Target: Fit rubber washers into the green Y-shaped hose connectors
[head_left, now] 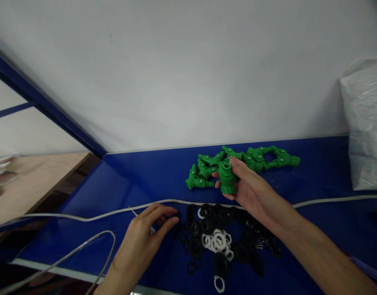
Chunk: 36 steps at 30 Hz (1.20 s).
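Note:
My right hand [245, 184] is closed around a green plastic hose splitter [227, 180], one open end turned up and its ribbed collar down. Behind it lie several more green hose splitters [282, 157], Y-shaped. My left hand [151, 225] pinches with thumb and fingers at the left edge of a pile of small parts. Something dark shows at its fingertips, too small and dim to name. The pile has black rings [195, 246] and caps, plus white plastic rings [219, 241]. A thin pale rod [133, 211] shows beside my left hand.
A white cable [96, 216] runs across the blue tabletop [139, 172], behind the loose parts. Another cable loop [113, 241] lies at the left front. A pale plastic bag [368, 127] stands at the right, against the wall [188, 73]. Small metal pins [259, 244] lie near my right forearm.

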Each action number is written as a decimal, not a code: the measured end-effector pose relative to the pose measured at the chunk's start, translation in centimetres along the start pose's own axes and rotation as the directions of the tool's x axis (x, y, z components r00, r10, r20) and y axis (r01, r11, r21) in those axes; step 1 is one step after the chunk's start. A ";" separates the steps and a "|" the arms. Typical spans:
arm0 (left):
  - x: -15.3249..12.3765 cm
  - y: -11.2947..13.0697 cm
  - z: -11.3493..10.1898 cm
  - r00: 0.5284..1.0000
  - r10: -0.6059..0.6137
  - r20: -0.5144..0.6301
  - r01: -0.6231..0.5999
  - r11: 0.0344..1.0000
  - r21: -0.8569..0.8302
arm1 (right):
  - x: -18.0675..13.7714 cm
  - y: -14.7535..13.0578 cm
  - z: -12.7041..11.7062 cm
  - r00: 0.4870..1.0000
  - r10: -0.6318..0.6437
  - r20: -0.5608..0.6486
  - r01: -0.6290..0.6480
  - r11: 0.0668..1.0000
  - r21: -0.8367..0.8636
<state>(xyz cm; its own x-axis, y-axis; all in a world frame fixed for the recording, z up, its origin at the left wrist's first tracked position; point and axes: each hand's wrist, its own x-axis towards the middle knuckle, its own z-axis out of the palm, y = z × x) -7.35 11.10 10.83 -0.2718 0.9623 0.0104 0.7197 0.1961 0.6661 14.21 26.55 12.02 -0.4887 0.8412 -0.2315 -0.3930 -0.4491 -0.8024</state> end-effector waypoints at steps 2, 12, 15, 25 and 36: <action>-0.4 -0.8 0.5 1.000 -0.001 0.017 0.000 1.000 0.022 | 0.0 0.1 0.0 0.999 0.003 0.035 -0.002 1.000 -0.015; 1.0 -2.0 1.4 0.999 0.033 -0.006 -0.033 0.999 0.013 | -0.7 1.1 0.1 0.997 0.042 0.071 -0.035 0.995 -0.097; 1.0 -2.6 1.6 0.999 0.036 -0.015 -0.036 0.999 0.011 | -0.6 1.5 0.0 0.994 0.042 0.099 -0.033 0.995 -0.093; 0.7 -2.4 0.8 0.988 0.138 -0.074 -0.141 0.989 -0.033 | -1.2 1.1 0.5 0.992 0.088 0.094 -0.080 0.993 -0.081; 8.5 7.3 1.9 0.997 0.075 0.029 -0.044 0.801 -0.596 | -1.5 1.0 0.2 0.970 -0.163 0.182 0.240 0.772 -0.588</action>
<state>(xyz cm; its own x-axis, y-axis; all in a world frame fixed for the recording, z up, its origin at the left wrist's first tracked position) -3.20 21.07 14.40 -0.1984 0.9793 0.0393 0.2076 0.0028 0.9782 14.37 24.74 11.70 -0.5518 0.8339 0.0063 0.0375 0.0324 -0.9988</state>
